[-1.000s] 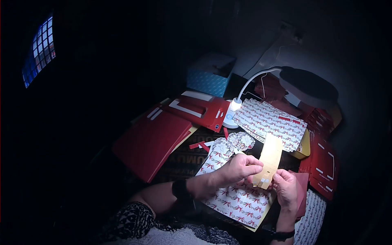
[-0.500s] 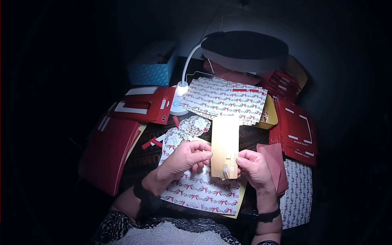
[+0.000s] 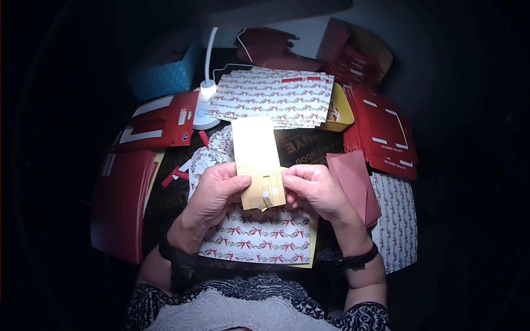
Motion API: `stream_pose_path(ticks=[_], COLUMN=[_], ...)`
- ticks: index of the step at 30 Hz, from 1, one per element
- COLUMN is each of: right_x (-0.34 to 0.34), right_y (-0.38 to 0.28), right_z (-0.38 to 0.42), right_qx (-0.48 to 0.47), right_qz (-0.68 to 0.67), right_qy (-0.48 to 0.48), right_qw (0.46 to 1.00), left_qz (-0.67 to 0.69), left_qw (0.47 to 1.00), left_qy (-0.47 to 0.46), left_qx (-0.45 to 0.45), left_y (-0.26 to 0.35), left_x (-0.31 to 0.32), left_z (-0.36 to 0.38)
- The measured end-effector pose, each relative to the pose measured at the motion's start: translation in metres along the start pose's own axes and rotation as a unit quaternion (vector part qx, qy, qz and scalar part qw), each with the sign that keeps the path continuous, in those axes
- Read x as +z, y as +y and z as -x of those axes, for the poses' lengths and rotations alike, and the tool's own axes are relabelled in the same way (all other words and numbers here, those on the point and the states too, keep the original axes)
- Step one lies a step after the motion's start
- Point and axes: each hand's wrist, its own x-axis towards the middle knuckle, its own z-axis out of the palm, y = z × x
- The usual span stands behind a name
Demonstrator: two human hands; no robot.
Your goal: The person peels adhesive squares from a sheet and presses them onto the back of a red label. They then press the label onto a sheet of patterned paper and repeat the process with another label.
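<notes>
A narrow yellow sheet (image 3: 255, 160), scored into small squares, is held upright above the patterned paper; its upper part glares white. Near its lower edge some pieces are lifted and pale patches show. My left hand (image 3: 221, 187) grips the sheet's left edge, thumb on the front and fingers behind. At the right edge my right hand (image 3: 312, 187) is closed in a pinch, its fingertips touching or very near the sheet. What sits between those fingertips is too small to make out. Below lies white paper with red bows and garlands (image 3: 259, 237), over a yellow sheet.
Red card wallets (image 3: 381, 127) are piled at right, near red envelopes (image 3: 353, 185) and more patterned paper (image 3: 396, 220). Red folders (image 3: 124, 204) lie left. Behind are a lamp base (image 3: 207, 113), patterned sheets (image 3: 265, 94), a yellow tray (image 3: 345, 113) and a blue box (image 3: 165, 77).
The camera view has shifted, so the table's things sit higher and further left. My left thumb now overlaps the sheet's front, and my right fingertips have moved up along its right edge.
</notes>
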Motion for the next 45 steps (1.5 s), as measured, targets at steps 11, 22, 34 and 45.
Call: stream_pose_path(ticks=[11, 22, 34, 45], right_x=[0.014, 0.02, 0.02, 0.023], right_y=[-0.004, -0.007, -0.003, 0.002], right_z=[-0.008, -0.007, -0.012, -0.013], right_qx=[-0.292, -0.323, -0.377, -0.361], right_qz=[0.416, 0.402, 0.477, 0.461], right_qy=[0.135, 0.078, 0.081, 0.101], right_qw=[0.851, 0.853, 0.79, 0.804], left_qz=[-0.023, -0.041, -0.103, -0.114], left_qw=[0.993, 0.993, 0.982, 0.981], left_qy=[0.065, 0.046, 0.025, 0.013], left_qx=[0.096, 0.101, 0.154, 0.154], left_y=[-0.008, -0.01, -0.018, -0.017], left_x=[-0.006, -0.007, 0.002, -0.001], left_z=[-0.004, -0.005, -0.003, -0.005])
